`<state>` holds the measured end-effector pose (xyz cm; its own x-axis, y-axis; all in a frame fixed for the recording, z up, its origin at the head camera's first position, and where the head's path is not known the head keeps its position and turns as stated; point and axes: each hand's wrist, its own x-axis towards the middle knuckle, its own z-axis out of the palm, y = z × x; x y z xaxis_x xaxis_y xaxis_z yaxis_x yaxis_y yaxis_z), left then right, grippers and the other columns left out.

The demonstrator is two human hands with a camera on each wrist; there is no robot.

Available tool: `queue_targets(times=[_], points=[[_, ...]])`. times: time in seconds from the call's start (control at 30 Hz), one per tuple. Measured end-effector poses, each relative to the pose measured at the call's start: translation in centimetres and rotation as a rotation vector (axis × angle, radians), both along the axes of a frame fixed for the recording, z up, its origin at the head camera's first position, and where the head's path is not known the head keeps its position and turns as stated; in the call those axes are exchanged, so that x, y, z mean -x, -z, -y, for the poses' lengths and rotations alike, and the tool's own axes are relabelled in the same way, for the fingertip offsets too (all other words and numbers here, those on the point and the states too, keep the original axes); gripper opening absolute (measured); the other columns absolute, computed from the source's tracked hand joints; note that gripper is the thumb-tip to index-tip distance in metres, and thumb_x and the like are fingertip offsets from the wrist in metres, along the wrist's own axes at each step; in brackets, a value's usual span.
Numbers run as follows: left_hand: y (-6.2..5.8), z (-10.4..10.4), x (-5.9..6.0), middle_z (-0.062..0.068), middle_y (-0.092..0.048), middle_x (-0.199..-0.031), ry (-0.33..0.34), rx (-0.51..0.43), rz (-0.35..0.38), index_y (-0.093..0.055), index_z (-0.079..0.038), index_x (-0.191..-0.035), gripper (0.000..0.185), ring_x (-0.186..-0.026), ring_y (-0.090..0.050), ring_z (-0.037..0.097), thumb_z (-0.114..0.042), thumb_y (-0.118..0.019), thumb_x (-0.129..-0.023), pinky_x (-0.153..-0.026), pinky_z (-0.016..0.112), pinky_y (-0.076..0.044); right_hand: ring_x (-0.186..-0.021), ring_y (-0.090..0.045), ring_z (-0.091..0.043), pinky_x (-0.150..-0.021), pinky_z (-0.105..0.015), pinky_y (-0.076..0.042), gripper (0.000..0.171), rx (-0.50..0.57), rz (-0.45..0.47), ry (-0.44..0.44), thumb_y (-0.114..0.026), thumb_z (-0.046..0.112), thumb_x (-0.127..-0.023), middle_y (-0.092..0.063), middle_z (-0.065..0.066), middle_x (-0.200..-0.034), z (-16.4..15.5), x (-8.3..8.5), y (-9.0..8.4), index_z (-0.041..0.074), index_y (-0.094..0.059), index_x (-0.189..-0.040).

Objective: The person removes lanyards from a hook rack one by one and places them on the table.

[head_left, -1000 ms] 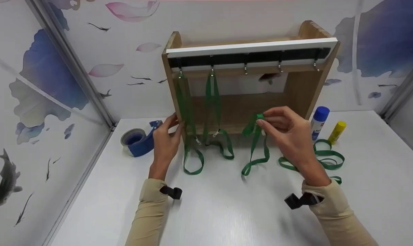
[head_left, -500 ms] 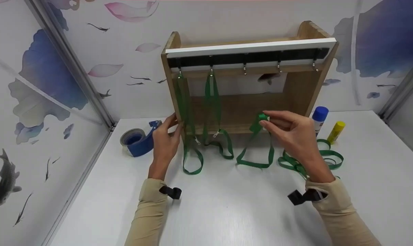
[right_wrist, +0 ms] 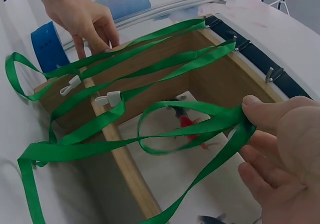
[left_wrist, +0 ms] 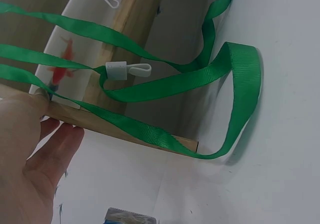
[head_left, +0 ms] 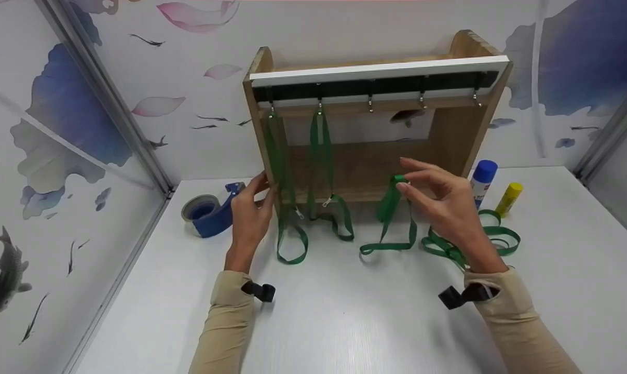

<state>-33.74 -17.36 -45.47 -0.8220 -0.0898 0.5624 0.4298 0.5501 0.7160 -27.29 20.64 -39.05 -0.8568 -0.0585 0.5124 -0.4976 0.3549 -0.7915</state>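
A wooden rack [head_left: 355, 156] with a row of metal hooks [head_left: 370, 106] stands at the back. My left hand [head_left: 251, 215] grips its left side panel, thumb in front and fingers behind. On the two leftmost hooks hang green lanyards [head_left: 328, 143], their white clips [left_wrist: 116, 70] low down and their lower loops reaching the table. In front of the rack's right half, my right hand [head_left: 443, 200] pinches a third green lanyard [right_wrist: 200, 126] between thumb and fingers, index finger raised in the head view. Its lower loop trails over the white table [head_left: 339, 311].
Left of the rack lies a blue tape dispenser [head_left: 212, 223]. To the right stand a blue-capped white tube [head_left: 484, 182] and a yellow glue stick [head_left: 509, 200]. More green lanyard [head_left: 452, 253] lies coiled by my right wrist. A patterned wall [head_left: 189, 145] rises behind.
My right hand has shifted slightly right with the lanyard, and its index finger has lifted. The lanyard's lower loop has spread wider. My left hand has stayed on the rack's side.
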Motion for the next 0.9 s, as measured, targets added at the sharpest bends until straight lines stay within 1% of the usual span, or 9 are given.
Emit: queue_targets(times=[0.1,0.2,0.27,0.37,0.47,0.53,0.63,0.8,0.9], points=[[0.1,0.0,0.1,0.003,-0.074,-0.141,0.001,-0.001,0.004,-0.064,-0.018,-0.151,0.043,-0.123,-0.075,0.019,-0.023,-0.068,-0.109,-0.092,0.039,-0.068,-0.137,-0.068,-0.016,-0.116,-0.030,-0.054,0.018,-0.001,0.031,-0.064,-0.077,0.021,-0.103,-0.072,0.000,-0.146,-0.2,0.1,0.4,0.012,-0.080,-0.119],[0.2,0.0,0.1,0.003,-0.074,-0.143,0.009,-0.002,0.009,-0.064,-0.018,-0.152,0.044,-0.124,-0.075,0.020,-0.023,-0.068,-0.109,-0.093,0.039,-0.067,-0.118,-0.077,-0.013,-0.103,-0.021,-0.060,0.018,-0.019,0.081,-0.122,-0.077,0.019,-0.103,-0.080,-0.005,-0.131,-0.4,0.2,1.1,0.010,-0.079,-0.119],[0.1,0.0,0.1,0.004,-0.074,-0.142,0.010,0.001,0.005,-0.064,-0.017,-0.152,0.044,-0.124,-0.075,0.021,-0.022,-0.069,-0.108,-0.093,0.039,-0.067,-0.106,-0.080,-0.014,-0.095,-0.020,-0.062,0.019,-0.051,0.135,-0.145,-0.077,0.021,-0.103,-0.082,-0.007,-0.120,-0.5,0.1,1.5,0.010,-0.078,-0.118],[0.0,0.0,0.1,0.004,-0.075,-0.140,0.007,0.004,-0.006,-0.064,-0.017,-0.151,0.044,-0.123,-0.076,0.021,-0.021,-0.070,-0.108,-0.093,0.039,-0.067,-0.097,-0.081,-0.018,-0.091,-0.022,-0.064,0.025,-0.133,0.237,-0.180,-0.077,0.027,-0.103,-0.082,-0.009,-0.112,-0.8,0.1,2.2,0.009,-0.076,-0.120],[0.0,0.1,0.1,0.005,-0.075,-0.140,0.002,0.003,-0.009,-0.065,-0.017,-0.151,0.044,-0.123,-0.076,0.021,-0.021,-0.070,-0.108,-0.093,0.040,-0.067,-0.098,-0.080,-0.021,-0.093,-0.029,-0.065,0.026,-0.265,0.340,-0.220,-0.077,0.032,-0.103,-0.081,-0.008,-0.112,-1.0,0.3,2.9,0.012,-0.076,-0.121],[0.0,0.1,0.1,0.005,-0.075,-0.140,0.001,0.004,-0.006,-0.064,-0.017,-0.151,0.044,-0.123,-0.076,0.021,-0.022,-0.070,-0.108,-0.093,0.039,-0.067,-0.100,-0.079,-0.023,-0.096,-0.036,-0.066,0.024,-0.366,0.374,-0.242,-0.077,0.030,-0.103,-0.081,-0.007,-0.112,-1.0,0.4,3.4,0.013,-0.077,-0.120],[0.1,0.2,0.1,0.005,-0.075,-0.140,0.000,0.001,-0.001,-0.064,-0.017,-0.151,0.044,-0.123,-0.076,0.020,-0.024,-0.070,-0.108,-0.093,0.039,-0.067,-0.100,-0.077,-0.021,-0.095,-0.042,-0.067,0.019,-0.489,0.380,-0.252,-0.078,0.025,-0.102,-0.081,-0.005,-0.109,-0.4,0.6,4.6,0.013,-0.079,-0.117],[0.1,0.2,0.0,0.005,-0.075,-0.141,0.002,0.002,-0.002,-0.064,-0.016,-0.151,0.044,-0.123,-0.076,0.021,-0.024,-0.069,-0.108,-0.093,0.040,-0.067,-0.088,-0.070,-0.015,-0.082,-0.031,-0.065,0.016,-0.617,0.367,-0.215,-0.082,0.021,-0.099,-0.081,-0.001,-0.101,1.4,0.5,6.6,0.013,-0.083,-0.113],[0.0,0.1,0.0,0.005,-0.074,-0.142,0.011,-0.003,-0.002,-0.064,-0.016,-0.151,0.044,-0.123,-0.076,0.021,-0.023,-0.069,-0.108,-0.093,0.040,-0.067,-0.088,-0.069,-0.015,-0.082,-0.034,-0.064,0.018,-0.675,0.355,-0.180,-0.083,0.025,-0.097,-0.080,0.000,-0.102,2.3,0.1,7.2,0.015,-0.083,-0.113]])
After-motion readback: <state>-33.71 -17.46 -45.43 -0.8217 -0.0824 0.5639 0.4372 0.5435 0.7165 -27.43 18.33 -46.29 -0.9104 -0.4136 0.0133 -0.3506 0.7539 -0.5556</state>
